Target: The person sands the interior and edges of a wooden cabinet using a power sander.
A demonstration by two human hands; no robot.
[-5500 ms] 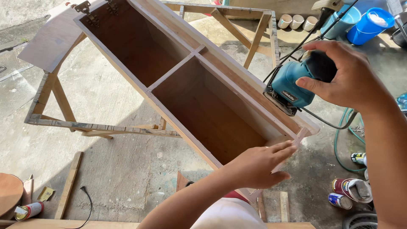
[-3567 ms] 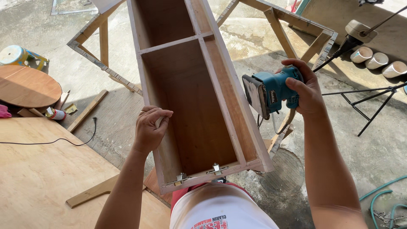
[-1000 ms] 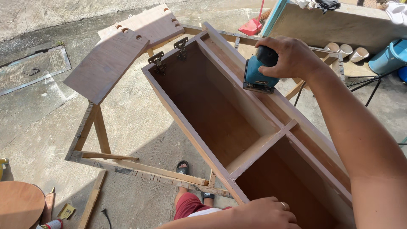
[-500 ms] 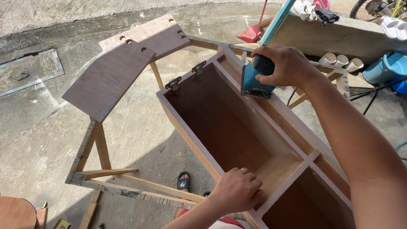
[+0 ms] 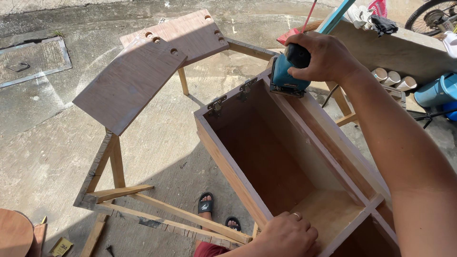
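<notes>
A long open wooden cabinet box (image 5: 228,164) lies on a wooden trestle frame (image 5: 119,192), with an inner divider near me. My right hand (image 5: 323,57) grips a blue and black electric sander (image 5: 285,76), pressed on the far end of the box's right top edge, by two metal hinges (image 5: 231,97). My left hand (image 5: 288,235), with a ring on one finger, rests on the near left wall of the box. Two plywood door panels (image 5: 143,71) with round hinge holes lie on the trestle to the far left.
Concrete ground with a metal hatch (image 5: 31,59) at far left. My sandalled feet (image 5: 214,214) show under the frame. A round wooden piece (image 5: 14,233) sits at bottom left. Blue buckets (image 5: 438,93), white pipe ends (image 5: 392,78) and a low wall (image 5: 404,45) stand at right.
The view shifted along the box toward its hinged end. My right hand slid the sander to the far corner of the right edge; my left hand moved along the near wall.
</notes>
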